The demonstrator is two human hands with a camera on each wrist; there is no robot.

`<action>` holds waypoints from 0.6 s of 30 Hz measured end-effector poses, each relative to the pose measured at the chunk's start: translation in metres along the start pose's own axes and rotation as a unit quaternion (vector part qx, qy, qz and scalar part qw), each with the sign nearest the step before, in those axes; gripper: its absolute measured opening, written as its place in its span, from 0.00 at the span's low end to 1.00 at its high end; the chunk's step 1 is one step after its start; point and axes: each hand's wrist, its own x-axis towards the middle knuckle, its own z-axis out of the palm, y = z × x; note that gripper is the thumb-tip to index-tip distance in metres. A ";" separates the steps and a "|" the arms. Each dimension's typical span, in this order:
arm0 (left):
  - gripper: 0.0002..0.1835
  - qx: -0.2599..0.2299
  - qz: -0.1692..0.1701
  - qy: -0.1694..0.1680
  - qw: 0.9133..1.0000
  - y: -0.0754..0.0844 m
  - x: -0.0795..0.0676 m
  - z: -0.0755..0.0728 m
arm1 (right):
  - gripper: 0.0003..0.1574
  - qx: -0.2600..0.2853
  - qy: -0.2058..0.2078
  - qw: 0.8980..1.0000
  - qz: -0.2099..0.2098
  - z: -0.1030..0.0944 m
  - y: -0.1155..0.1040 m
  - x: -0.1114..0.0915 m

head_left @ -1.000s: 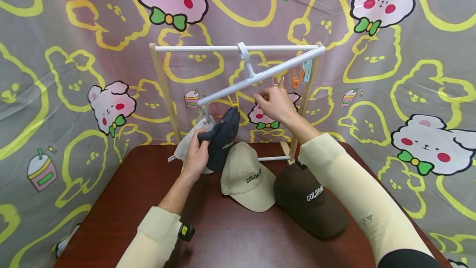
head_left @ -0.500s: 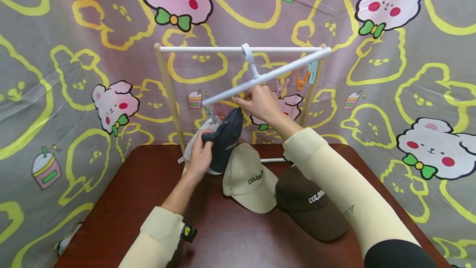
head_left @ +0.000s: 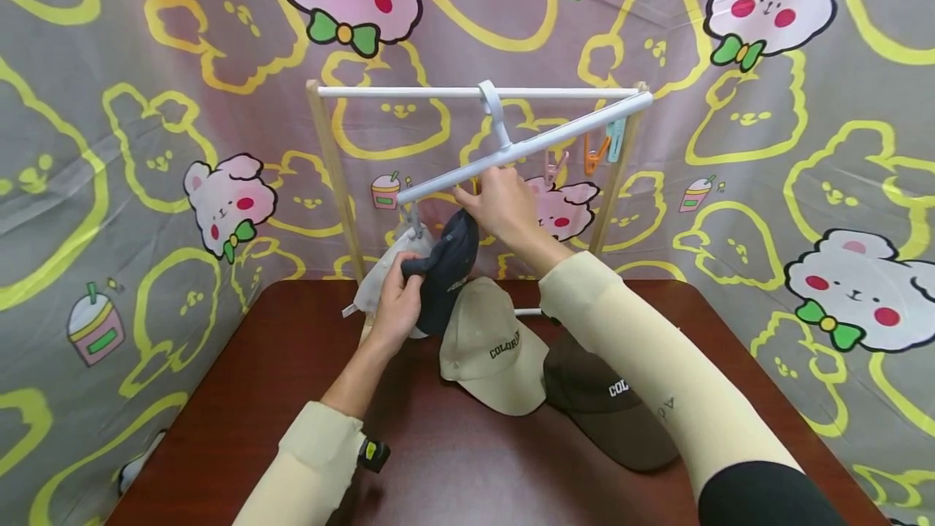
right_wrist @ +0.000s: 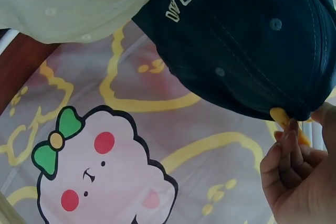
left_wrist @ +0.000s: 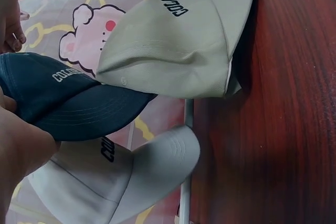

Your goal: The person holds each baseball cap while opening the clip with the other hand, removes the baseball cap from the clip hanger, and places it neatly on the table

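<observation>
My left hand (head_left: 398, 303) grips the navy cap (head_left: 447, 278) by its edge, just below the low end of a tilted white hanger (head_left: 526, 146). At the top of that cap, my right hand (head_left: 500, 201) pinches a yellow clip (right_wrist: 282, 118), with fingertips right against the cloth. From the head the clip is mostly hidden behind the hand. A white cap (head_left: 383, 274) hangs beside the navy one from a grey clip (head_left: 414, 217). In the left wrist view the navy brim overlaps the beige cap (left_wrist: 163, 51).
The hanger hooks over the top bar of a wooden rack (head_left: 332, 161). Pink (head_left: 555, 167), orange (head_left: 595, 157) and light blue clips (head_left: 615, 140) hang toward its right end. A dark brown cap (head_left: 621, 420) lies under the right forearm on the dark red table (head_left: 467, 469).
My right hand has moved left, away from the pink clip, to the yellow clip at the navy cap's top. The left hand keeps its grip on the cap.
</observation>
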 end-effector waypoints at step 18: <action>0.14 -0.050 -0.052 0.026 0.997 0.000 0.000 -0.009 | 0.33 0.033 -0.028 0.998 -0.036 -0.012 0.010 0.001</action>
